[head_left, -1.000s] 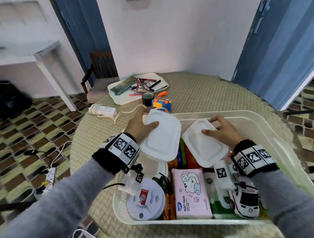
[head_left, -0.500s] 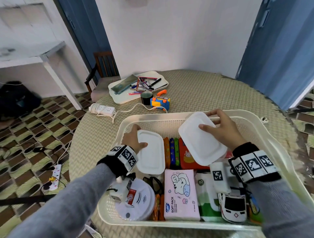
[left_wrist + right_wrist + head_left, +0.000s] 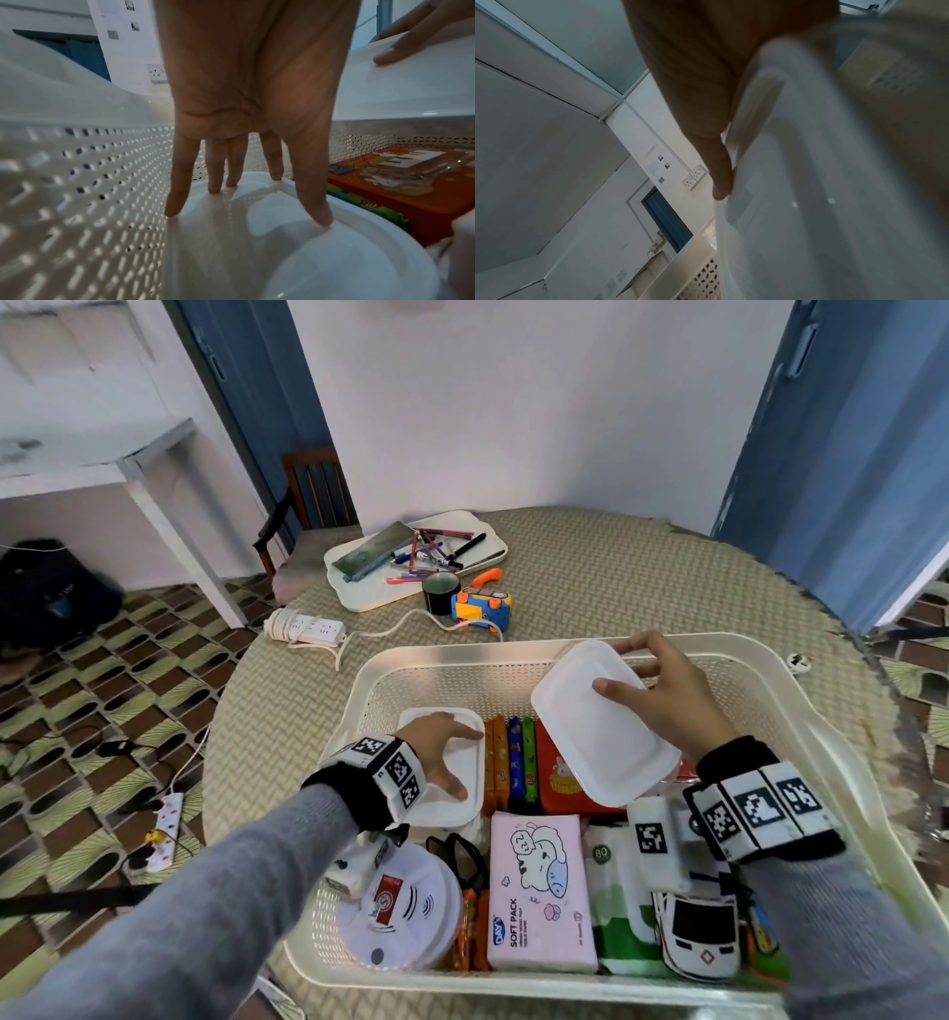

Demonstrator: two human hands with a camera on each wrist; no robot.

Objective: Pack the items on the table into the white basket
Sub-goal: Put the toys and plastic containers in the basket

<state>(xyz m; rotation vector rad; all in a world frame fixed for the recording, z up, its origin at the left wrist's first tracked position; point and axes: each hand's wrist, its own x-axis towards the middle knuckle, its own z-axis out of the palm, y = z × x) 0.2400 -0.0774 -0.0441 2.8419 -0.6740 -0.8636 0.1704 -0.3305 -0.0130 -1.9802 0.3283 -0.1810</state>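
Left hand (image 3: 436,752): my fingers spread straight, pressing a white container (image 3: 457,793) down in the basket (image 3: 801,711).
Right hand (image 3: 662,695): gripping a second white container (image 3: 601,742), tilted above the basket.

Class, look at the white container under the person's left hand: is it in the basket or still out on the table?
In. The white container lies inside the basket, at its left wall, with the left hand pressing on it.

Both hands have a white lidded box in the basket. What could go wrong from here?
The right hand holds its white box tilted above the red pack, gripped only at the far end, so it might slip or land askew. The left hand presses the other box beside the basket wall; hard pushing could squash what lies beneath. The basket looks crowded, so things may end up stacked unevenly.
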